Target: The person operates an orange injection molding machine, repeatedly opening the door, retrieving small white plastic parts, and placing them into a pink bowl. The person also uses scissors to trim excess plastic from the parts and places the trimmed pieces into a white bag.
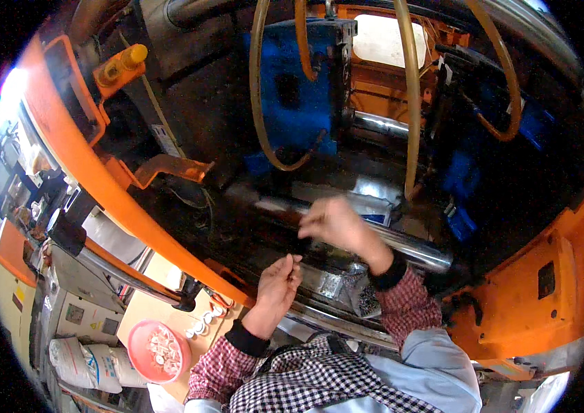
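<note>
Two bare hands worked at the open machine: the left hand (279, 283) had its fingertips drawn narrowly together, the right hand (333, 224) was blurred and half-curled, and whether either held anything could not be told. The right overlapped one steel bar (416, 249), which ran behind it, below four tan hoses (412, 124) and one large blue block (319, 103). To the left, one pink bowl (135, 354) of uncounted small pale pieces (163, 351) stood on one table (142, 310).
</note>
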### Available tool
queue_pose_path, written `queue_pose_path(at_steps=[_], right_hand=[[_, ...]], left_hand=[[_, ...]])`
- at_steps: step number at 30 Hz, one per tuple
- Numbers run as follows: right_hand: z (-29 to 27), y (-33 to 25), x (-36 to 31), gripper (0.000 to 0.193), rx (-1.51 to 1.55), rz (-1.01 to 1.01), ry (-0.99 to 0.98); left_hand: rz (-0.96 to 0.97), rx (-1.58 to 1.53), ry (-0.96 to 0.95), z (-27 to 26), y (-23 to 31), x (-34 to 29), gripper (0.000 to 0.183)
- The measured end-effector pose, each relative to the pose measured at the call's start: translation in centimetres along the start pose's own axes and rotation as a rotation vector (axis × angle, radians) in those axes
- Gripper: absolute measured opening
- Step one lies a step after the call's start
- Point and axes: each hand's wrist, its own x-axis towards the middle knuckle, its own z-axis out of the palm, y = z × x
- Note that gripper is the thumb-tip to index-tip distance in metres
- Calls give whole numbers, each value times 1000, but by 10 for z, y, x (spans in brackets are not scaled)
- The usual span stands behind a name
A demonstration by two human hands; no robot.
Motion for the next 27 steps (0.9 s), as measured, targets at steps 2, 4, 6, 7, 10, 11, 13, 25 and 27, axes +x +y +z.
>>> queue_pose_path(at_steps=[2,4,6,7,10,11,13,25,27], right_hand=[[20,-6,-25,15,-61,-36,48],[25,-5,-33,13,-86,-37,68],[26,-6,-36,12,-156,-56,67],[25,-6,-37,11,-214,-70,58],[24,-8,-34,10,-325,-143,60],[23,-8,-31,10,-352,-174,65],[21,7,-20,10,-239,-188,149],[-77,194,155,19,-203,387,1130],[-71,199,168,21,-175,477,1048]], left_hand=[[30,6,-54,12,-1,8,20],[-13,3,-56,21,0,11,21],[-43,-9,-91,22,1,14,21],[-56,-9,-85,23,1,16,21],[-64,-50,-78,25,1,23,22],[-48,-90,-83,23,0,27,21],[-19,-115,-77,22,3,30,21],[-121,190,-86,2,2,-6,27],[-118,217,-80,-5,3,-6,26]])
